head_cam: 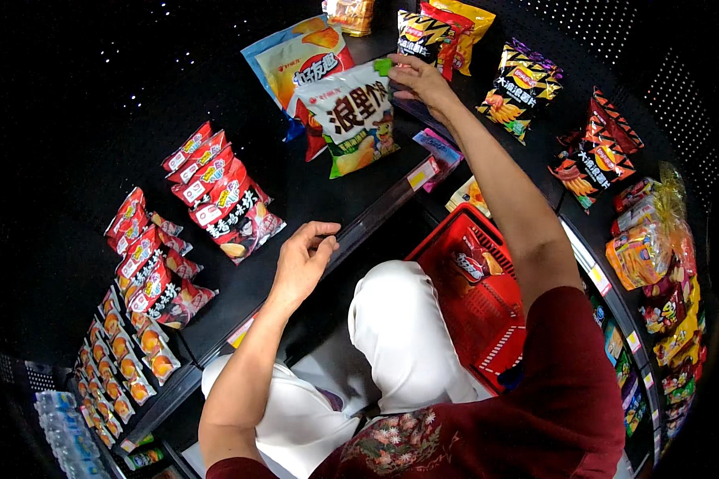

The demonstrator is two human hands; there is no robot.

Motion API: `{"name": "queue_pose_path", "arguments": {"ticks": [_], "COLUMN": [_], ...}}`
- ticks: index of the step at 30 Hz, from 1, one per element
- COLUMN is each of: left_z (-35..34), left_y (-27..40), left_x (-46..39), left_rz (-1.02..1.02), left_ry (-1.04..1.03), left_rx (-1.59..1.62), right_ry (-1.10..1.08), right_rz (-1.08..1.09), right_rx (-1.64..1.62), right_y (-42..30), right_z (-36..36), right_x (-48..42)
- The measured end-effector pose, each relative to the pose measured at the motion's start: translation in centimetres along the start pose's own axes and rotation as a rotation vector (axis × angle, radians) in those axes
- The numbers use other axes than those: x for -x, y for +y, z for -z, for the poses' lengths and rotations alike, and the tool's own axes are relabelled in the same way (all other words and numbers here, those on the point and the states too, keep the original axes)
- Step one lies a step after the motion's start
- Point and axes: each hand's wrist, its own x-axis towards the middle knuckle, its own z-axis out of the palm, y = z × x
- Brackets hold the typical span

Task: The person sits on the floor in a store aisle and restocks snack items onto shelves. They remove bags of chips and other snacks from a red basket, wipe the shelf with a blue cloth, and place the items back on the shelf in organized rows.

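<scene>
My right hand (422,87) is at the top right corner of a white and green chip bag (353,114). Its fingertips meet the bag's green corner; whether they pinch it cannot be told. The bag stands upright on the black shelf (299,197), in front of a larger yellow, red and blue chip bag (311,57). Over the shelf's front edge, my left hand (302,257) is loosely curled and holds nothing. Red bags of snacks (233,209) stand in a row to its left.
A red shopping basket (431,245) with a red chip bag (476,260) inside is by my white-clad knee (392,329). Black Lay's bags (521,90) stand on the right shelf. Small orange-patterned packs (159,356) line the far left. Price tags (422,173) mark the shelf edge.
</scene>
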Motion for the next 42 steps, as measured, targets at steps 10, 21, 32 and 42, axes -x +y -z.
{"name": "queue_pose_path", "arguments": {"ticks": [10,21,32,42], "left_z": [-0.8,-1.6,-1.5,-1.0], "left_y": [-1.1,-0.9,-0.8,-1.0], "left_x": [-2.3,-3.5,-3.0,-2.2], "left_rz": [0.034,0.084,0.083,0.046], "left_ry": [0.056,0.071,0.054,0.053], "left_rx": [0.053,0.168,0.158,0.128], "right_ry": [0.137,0.222,0.282,0.121], "right_rz": [-0.287,-0.429,-0.405,-0.400], "right_rx": [-0.202,-0.549,-0.515,-0.440], "right_y": [7.5,8.9,8.3,6.3], "right_z": [-2.8,-7.0,-8.6,-5.4], "right_x": [8.1,8.9,8.3,11.7]}}
